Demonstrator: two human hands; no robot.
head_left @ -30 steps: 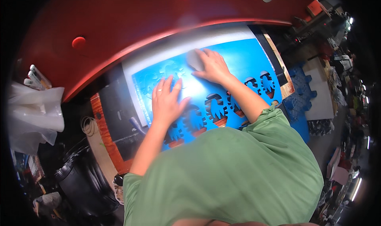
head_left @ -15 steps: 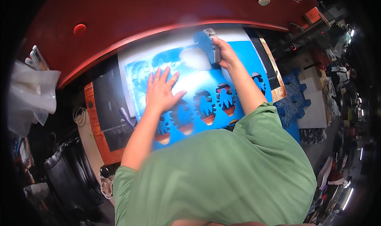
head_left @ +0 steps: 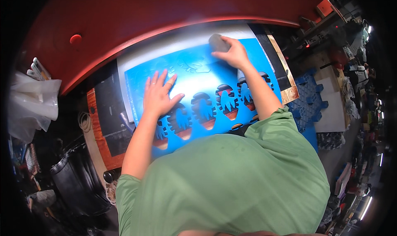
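A blue sheet (head_left: 240,54) lies on a white board (head_left: 178,36), with a row of shaped cut-outs along its near side. My left hand (head_left: 159,96) rests flat on the sheet's left part, fingers spread, holding nothing. In my right hand (head_left: 233,54) is a grey cutting die (head_left: 218,44) with a rounded edge, gripped by thumb and fingers at the sheet's far side. The hand hides part of the die, and I cannot tell whether it touches the sheet. Just left of it, a cut outline (head_left: 193,65) shows in the blue.
A red machine beam (head_left: 136,16) with buttons spans the far side. Clear plastic bags (head_left: 35,99) hang at the left. Blue interlocking pieces (head_left: 307,97) are stacked at the right. Below left stands a black bag-like bundle (head_left: 80,180).
The tilted die in my right hand has turned flatter. Blue now fills the outline where a white opening showed beside it. My left hand stays spread on the sheet.
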